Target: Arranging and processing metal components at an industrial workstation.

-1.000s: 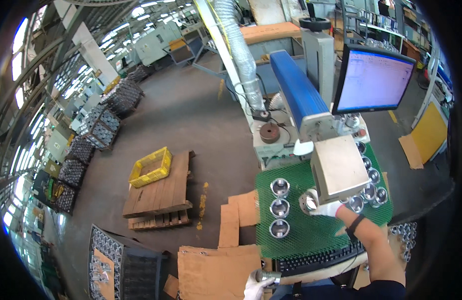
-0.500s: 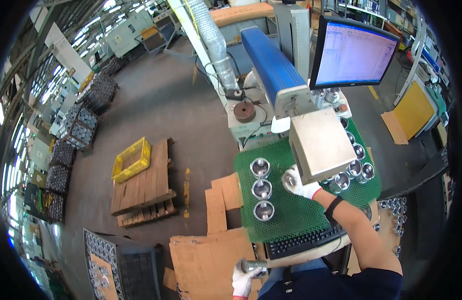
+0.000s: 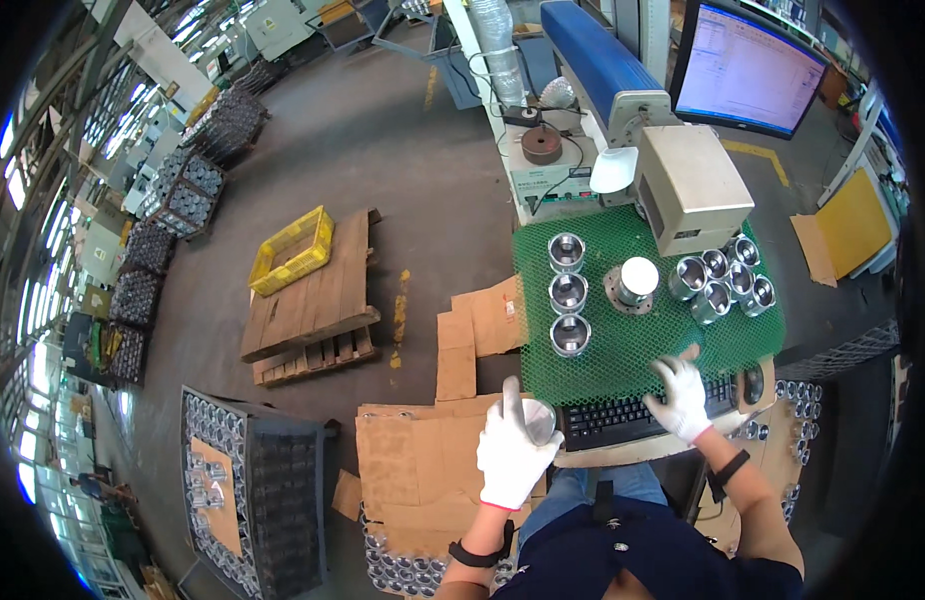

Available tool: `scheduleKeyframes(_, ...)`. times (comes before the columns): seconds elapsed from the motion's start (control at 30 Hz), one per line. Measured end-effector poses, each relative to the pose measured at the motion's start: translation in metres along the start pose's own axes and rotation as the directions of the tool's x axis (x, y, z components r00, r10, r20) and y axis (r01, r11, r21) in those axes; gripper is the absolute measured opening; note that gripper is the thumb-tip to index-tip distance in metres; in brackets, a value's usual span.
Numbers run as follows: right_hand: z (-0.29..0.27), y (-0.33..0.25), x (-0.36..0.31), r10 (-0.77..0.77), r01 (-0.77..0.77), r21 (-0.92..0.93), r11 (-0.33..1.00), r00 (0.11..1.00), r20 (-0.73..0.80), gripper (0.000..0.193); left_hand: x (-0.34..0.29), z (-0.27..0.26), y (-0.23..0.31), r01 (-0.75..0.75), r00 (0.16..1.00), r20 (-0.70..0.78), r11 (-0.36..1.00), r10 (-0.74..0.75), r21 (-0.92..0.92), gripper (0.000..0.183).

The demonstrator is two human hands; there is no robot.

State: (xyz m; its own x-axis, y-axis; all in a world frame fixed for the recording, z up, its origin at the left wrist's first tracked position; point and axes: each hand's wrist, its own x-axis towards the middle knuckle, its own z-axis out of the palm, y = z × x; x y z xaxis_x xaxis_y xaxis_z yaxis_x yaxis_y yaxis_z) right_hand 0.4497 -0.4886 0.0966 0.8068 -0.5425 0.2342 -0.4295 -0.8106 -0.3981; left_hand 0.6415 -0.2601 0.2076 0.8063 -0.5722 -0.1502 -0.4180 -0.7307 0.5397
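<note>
My gloved left hand point(image 3: 510, 455) is closed around a silvery metal piston point(image 3: 540, 421), held at the front left corner of the green mesh mat point(image 3: 608, 375). My gloved right hand point(image 3: 682, 400) is empty with fingers apart, over the right part of the black keyboard point(image 3: 608, 424). On the mat, a piston with a bright pale top point(image 3: 639, 277) stands on a round flanged fixture point(image 3: 623, 303), beside the boxy beige machine head point(image 3: 698, 185). To its left, three upright pistons form a row point(image 3: 569, 293). Several more pistons point(image 3: 712, 301) cluster to its right.
A monitor point(image 3: 751, 70) stands at the back right and a blue machine arm point(image 3: 598, 55) reaches over the bench. A black mouse point(image 3: 753, 386) lies right of the keyboard. Cardboard sheets point(image 3: 423, 465), a bin of pistons point(image 3: 283, 500) and a wooden pallet point(image 3: 313, 300) are to the left.
My right hand has drawn back from the piston near the machine head to above the keyboard. My left hand has risen with its piston toward the mat. The view has shifted.
</note>
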Motion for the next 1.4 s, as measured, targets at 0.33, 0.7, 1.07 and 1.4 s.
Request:
scheduleKeyframes(0.33,-0.012,-0.044,-0.030,0.051,-0.062,0.184,0.981,0.997,0.064,0.051,0.005,0.070,-0.050,-0.040,0.966,0.169,0.756,0.197,-0.653,0.109)
scheduleKeyframes(0.7,0.014,-0.075,-0.053,-0.044,-0.173,0.381,0.908,0.866,0.498,0.054,-0.026,0.152,-0.077,0.857,0.470,0.880,0.203,0.068,-0.473,0.059)
scheduleKeyframes(1.07,0.066,-0.003,0.068,0.429,-0.490,0.141,0.860,0.845,0.318,0.035,-0.007,0.131,-0.096,0.719,0.680,0.729,0.120,0.079,-0.684,0.068)
scheduleKeyframes(1.4,0.028,0.028,0.060,0.269,-0.399,0.307,0.864,0.881,0.390,0.066,-0.027,0.188,-0.146,0.807,0.589,0.805,0.012,-0.072,-0.590,0.056)
